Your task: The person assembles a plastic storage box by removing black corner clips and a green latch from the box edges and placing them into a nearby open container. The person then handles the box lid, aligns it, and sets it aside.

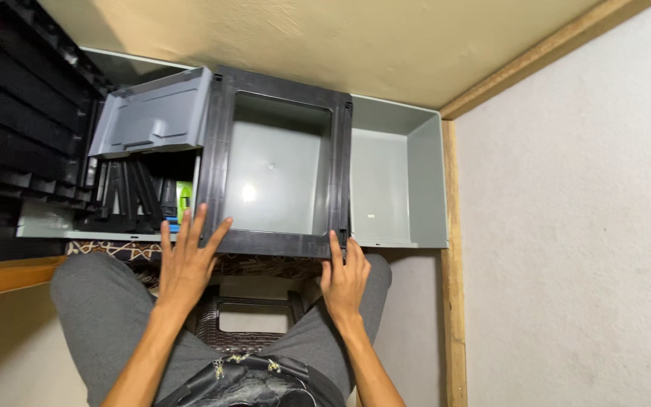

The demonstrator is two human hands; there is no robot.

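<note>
Two hands: both on near rim of dark-framed grey bin (pixel 276 169), seen from above
Left hand (pixel 186 260): fingers spread flat against bin's near-left corner; palm open, gripping nothing
Right hand (pixel 346 279): fingers extended up onto near-right corner of rim; not closed round it
Bin: open-topped, resting over seated person's knees, against lighter grey tray (pixel 397 177) on its right
Left of bin: grey lid-like panel (pixel 156 113), tilted; black ribbed parts (pixel 126 197) beneath; small green item (pixel 184 192)
Below: grey trousers (pixel 103 316); woven stool (pixel 254 316) between legs
</note>
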